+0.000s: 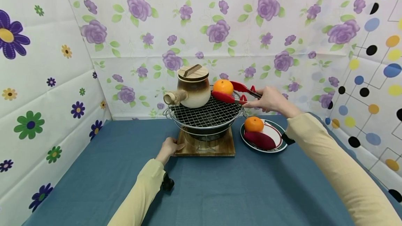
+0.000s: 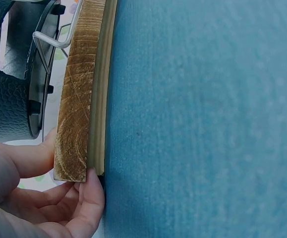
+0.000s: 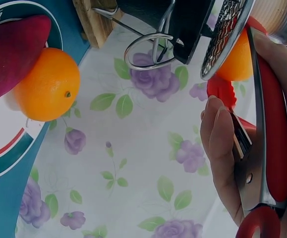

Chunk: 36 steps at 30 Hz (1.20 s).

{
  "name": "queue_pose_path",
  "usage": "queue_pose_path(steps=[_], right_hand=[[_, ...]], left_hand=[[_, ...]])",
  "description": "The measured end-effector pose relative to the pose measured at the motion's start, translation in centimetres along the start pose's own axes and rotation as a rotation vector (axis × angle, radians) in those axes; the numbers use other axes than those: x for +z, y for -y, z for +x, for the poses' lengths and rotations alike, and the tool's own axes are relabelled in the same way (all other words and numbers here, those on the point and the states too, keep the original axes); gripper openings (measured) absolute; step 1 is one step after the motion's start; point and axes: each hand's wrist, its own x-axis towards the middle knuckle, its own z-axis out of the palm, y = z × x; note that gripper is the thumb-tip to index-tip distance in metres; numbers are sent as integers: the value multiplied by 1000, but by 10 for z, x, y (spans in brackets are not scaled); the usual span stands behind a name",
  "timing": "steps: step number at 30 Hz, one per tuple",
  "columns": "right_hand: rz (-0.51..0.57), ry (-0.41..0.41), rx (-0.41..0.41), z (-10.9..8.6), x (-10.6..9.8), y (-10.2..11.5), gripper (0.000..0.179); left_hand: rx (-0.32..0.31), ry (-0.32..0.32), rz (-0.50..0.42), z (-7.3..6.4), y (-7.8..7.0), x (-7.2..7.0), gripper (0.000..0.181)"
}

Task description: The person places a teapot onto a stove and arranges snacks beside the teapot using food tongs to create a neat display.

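Note:
My right hand (image 1: 270, 100) holds red-tipped tongs (image 1: 223, 97), their two heads on either side of an orange (image 1: 223, 87). That orange sits at the right part of a round wire grill rack (image 1: 204, 116), beside a clay pot (image 1: 198, 97) with a wooden lid. In the right wrist view the red handle of the tongs (image 3: 276, 129) lies along the palm. My left hand (image 1: 169, 148) pinches the left edge of the wooden board (image 1: 226, 147) under the grill stove; in the left wrist view the thumb is above the board (image 2: 76, 99), fingertips at its underside.
On the right a plate (image 1: 277, 133) carries a second orange (image 1: 253, 124) and a dark red sweet potato (image 1: 260, 140). The pot's side handle (image 1: 172, 97) sticks out leftward past the rack. Behind the table hangs a flowered cloth (image 1: 141, 72); blue cloth (image 1: 220, 191) covers the table.

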Motion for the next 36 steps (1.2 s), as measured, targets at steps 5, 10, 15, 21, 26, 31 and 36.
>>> queue_pose_path(steps=[5,10,15,21,26,31,36], right_hand=[[-8,-3,3,-4,0,-3,60],[-8,-12,12,-8,-1,-7,65],[-1,-33,-10,-13,-1,-13,56],[0,-52,-38,-19,-3,-16,55],[29,-66,-36,-24,-4,-17,58],[36,-79,-41,-33,-5,-21,56],[28,-96,-27,-42,-6,-24,58]], left_hand=[[-5,0,-6,0,0,0,46],[-13,3,-31,-1,-1,0,21],[-14,0,-34,0,0,0,20],[-25,2,-33,2,2,0,33],[-17,-5,-24,3,3,0,40],[-6,5,-32,2,3,0,48],[-4,9,-40,2,3,1,49]])
